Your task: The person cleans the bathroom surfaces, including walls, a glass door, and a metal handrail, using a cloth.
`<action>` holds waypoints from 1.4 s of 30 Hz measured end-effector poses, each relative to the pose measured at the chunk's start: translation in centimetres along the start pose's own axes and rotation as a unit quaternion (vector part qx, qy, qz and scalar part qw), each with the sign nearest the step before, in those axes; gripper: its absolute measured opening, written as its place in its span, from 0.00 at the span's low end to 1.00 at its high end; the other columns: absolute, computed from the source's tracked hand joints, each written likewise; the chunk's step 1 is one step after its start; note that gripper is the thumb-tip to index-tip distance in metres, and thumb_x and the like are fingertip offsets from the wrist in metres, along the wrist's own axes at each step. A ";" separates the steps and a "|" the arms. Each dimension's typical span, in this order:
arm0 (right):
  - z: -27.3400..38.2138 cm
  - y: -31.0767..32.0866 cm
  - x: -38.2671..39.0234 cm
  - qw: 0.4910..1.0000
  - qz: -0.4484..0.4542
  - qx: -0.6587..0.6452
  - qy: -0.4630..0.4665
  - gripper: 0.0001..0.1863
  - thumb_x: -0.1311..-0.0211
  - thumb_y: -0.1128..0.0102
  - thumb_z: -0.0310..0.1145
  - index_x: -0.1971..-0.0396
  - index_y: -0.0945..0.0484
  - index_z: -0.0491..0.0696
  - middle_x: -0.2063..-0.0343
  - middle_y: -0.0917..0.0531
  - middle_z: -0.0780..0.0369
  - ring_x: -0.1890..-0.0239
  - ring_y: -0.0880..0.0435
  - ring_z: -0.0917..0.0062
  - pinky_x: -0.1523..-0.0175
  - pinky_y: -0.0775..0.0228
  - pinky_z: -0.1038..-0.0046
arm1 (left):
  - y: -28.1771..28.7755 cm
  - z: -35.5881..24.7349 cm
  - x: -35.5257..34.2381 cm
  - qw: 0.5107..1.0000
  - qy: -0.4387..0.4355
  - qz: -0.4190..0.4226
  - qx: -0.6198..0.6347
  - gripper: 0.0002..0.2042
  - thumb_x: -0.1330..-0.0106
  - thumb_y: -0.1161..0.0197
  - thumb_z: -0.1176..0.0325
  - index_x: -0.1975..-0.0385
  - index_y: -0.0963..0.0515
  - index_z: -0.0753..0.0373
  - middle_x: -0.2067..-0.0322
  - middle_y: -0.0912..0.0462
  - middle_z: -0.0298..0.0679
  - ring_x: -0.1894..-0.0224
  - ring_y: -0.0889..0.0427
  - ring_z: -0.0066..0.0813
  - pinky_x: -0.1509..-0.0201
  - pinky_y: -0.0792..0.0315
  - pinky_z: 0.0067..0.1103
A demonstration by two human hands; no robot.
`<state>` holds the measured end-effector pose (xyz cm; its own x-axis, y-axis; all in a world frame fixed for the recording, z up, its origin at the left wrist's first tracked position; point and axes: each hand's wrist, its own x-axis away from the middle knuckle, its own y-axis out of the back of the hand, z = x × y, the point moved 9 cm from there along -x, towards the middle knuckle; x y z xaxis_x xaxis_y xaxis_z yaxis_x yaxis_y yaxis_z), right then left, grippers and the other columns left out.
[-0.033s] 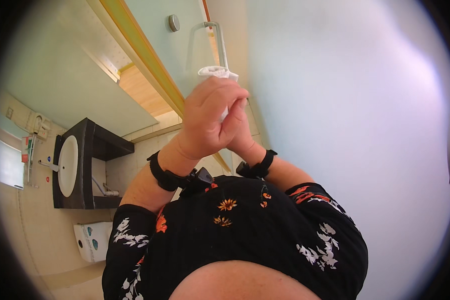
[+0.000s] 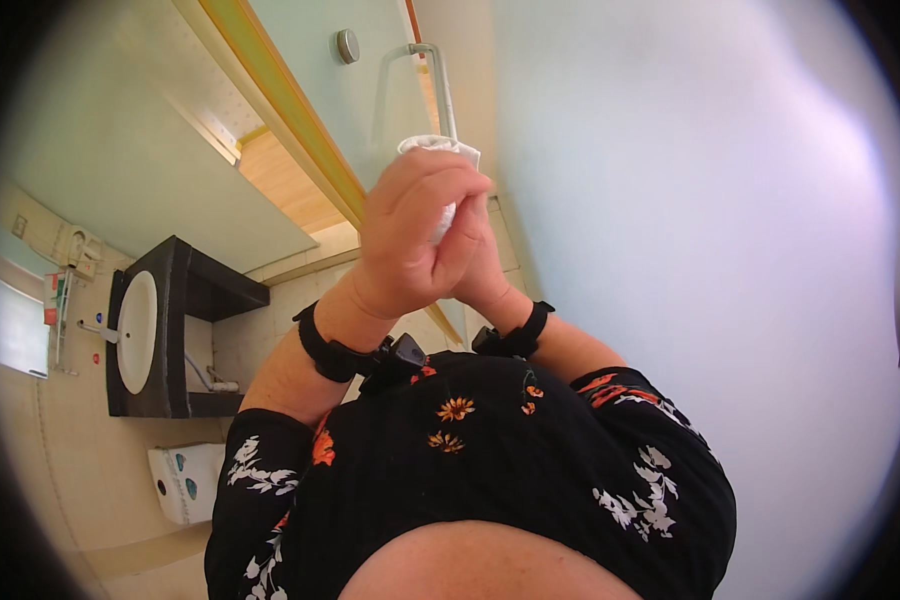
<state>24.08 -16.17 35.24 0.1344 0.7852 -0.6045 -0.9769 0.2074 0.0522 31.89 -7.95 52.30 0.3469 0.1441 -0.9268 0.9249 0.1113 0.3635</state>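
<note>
My two hands are raised and pressed together in front of my chest. My left hand [image 2: 410, 240] lies in front, its fingers wrapped over a crumpled white wad of paper or cloth [image 2: 438, 150] that sticks out above the knuckles. My right hand [image 2: 485, 275] is mostly hidden behind the left and closes on the same wad from the other side. Each wrist wears a black band. The wad sits just below a chrome bar handle [image 2: 440, 85] on a pale green glass panel.
A round chrome knob [image 2: 347, 45] sits on the glass panel beside the handle. At the left, a white basin [image 2: 135, 330] is set in a black counter, with a white wall dispenser [image 2: 185, 480] nearby. A plain pale wall [image 2: 690, 220] fills the right side.
</note>
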 end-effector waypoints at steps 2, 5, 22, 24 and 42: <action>-0.4 0.1 0.5 0.998 0.012 0.064 0.002 0.31 0.55 0.40 0.33 0.47 0.36 0.46 0.59 0.29 0.52 0.57 0.30 0.56 0.55 0.34 0.63 | 1.1 0.2 0.0 0.999 -0.001 -0.032 0.000 0.09 0.47 0.46 0.83 0.66 0.30 0.68 0.64 0.28 0.46 0.65 0.27 0.35 0.58 0.31 0.25; -0.3 0.7 1.5 0.985 0.019 0.170 0.040 0.32 0.56 0.38 0.32 0.47 0.36 0.45 0.59 0.29 0.52 0.56 0.29 0.55 0.52 0.35 0.63 | 2.1 0.2 -0.1 0.998 -0.003 -0.066 0.010 0.15 0.44 0.49 0.82 0.55 0.35 0.68 0.54 0.34 0.49 0.57 0.29 0.34 0.52 0.34 0.26; -1.9 -0.8 3.5 0.980 0.170 0.048 -0.088 0.32 0.52 0.40 0.37 0.45 0.39 0.45 0.53 0.31 0.49 0.50 0.32 0.55 0.46 0.40 0.63 | 6.6 -1.1 -4.5 0.952 -0.114 -0.282 0.026 0.16 0.45 0.49 0.82 0.55 0.37 0.65 0.53 0.33 0.45 0.59 0.27 0.35 0.62 0.29 0.23; -0.1 -1.0 2.9 0.983 0.173 -0.018 -0.061 0.31 0.52 0.39 0.35 0.46 0.38 0.45 0.53 0.31 0.49 0.49 0.33 0.55 0.46 0.40 0.64 | 6.8 -0.9 -4.2 0.954 -0.124 -0.275 0.000 0.16 0.45 0.49 0.82 0.56 0.37 0.65 0.53 0.34 0.45 0.59 0.27 0.35 0.61 0.29 0.23; 9.8 -1.9 -8.2 0.976 0.169 -0.116 0.080 0.34 0.54 0.37 0.32 0.45 0.40 0.43 0.49 0.34 0.50 0.48 0.33 0.59 0.45 0.40 0.66 | 8.6 -0.6 -0.8 0.957 -0.081 -0.257 -0.107 0.14 0.44 0.53 0.78 0.57 0.36 0.61 0.53 0.37 0.44 0.61 0.32 0.33 0.54 0.36 0.27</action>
<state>26.49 -17.25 47.86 -0.2119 0.6814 -0.7006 -0.9747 -0.1996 0.1007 39.47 -6.52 56.18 -0.1105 -0.1368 -0.9844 0.9325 0.3283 -0.1503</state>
